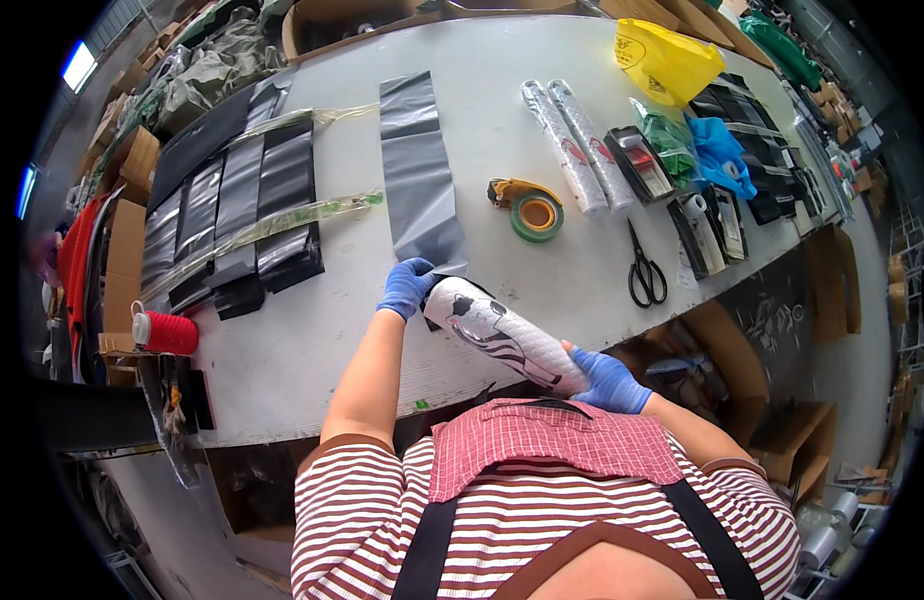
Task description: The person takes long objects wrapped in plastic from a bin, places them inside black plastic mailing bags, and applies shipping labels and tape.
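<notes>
A thick white roll of quilted-looking sheet (pixel 507 338) with a black-and-white drawing on it lies slanted at the table's near edge. My right hand (pixel 609 380), in a blue glove, grips its near end. My gloved left hand (pixel 407 287) is closed on the near, open end of a long grey plastic bag (pixel 419 170), beside the roll's far end. That end of the roll touches the bag's mouth; how far it sits inside is hidden. The rest of the bag lies flat, stretching away from me.
Stacked black plastic bags (pixel 237 200) with clear tape strips lie left, near a red twine spool (pixel 170 331). To the right are a tape dispenser (pixel 532 212), two wrapped rolls (pixel 579 145), scissors (pixel 646 272), small black boxes (pixel 698 235) and a yellow bag (pixel 667 62).
</notes>
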The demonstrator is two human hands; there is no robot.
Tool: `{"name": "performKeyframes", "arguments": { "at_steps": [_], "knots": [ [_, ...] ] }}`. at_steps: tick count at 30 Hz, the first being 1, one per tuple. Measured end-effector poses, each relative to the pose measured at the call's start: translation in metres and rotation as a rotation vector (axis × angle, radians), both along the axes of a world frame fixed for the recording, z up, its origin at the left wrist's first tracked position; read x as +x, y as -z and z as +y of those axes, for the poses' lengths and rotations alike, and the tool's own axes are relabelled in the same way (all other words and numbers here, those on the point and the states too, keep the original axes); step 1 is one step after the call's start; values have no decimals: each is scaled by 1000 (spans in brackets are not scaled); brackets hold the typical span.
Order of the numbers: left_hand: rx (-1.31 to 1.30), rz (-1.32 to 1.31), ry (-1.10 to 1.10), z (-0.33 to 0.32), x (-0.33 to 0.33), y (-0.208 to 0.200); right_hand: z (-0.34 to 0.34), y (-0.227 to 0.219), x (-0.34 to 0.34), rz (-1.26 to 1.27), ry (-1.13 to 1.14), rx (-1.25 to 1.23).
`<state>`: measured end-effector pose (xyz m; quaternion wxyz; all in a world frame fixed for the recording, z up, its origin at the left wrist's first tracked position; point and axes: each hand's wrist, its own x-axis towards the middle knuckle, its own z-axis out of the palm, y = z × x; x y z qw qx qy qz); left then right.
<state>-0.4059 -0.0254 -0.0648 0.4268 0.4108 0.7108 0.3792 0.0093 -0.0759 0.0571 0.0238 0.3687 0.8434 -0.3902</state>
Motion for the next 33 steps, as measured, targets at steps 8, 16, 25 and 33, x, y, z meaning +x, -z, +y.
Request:
{"name": "performKeyframes", "arguments": {
  "at_steps": [8, 16, 25, 33],
  "knots": [
    [132, 382, -1, -9, 24, -55, 10, -76, -20, -251, 84, -199],
    [492, 1100, 204, -18, 43, -83, 29, -47, -16, -7, 167, -355],
    [248, 442, -343, -34, 51, -32, 41, -18, -22, 75, 180, -435],
    [-37, 387, 60, -36, 63, -34, 40, -47, -37, -8, 210, -303]
  ]
}}
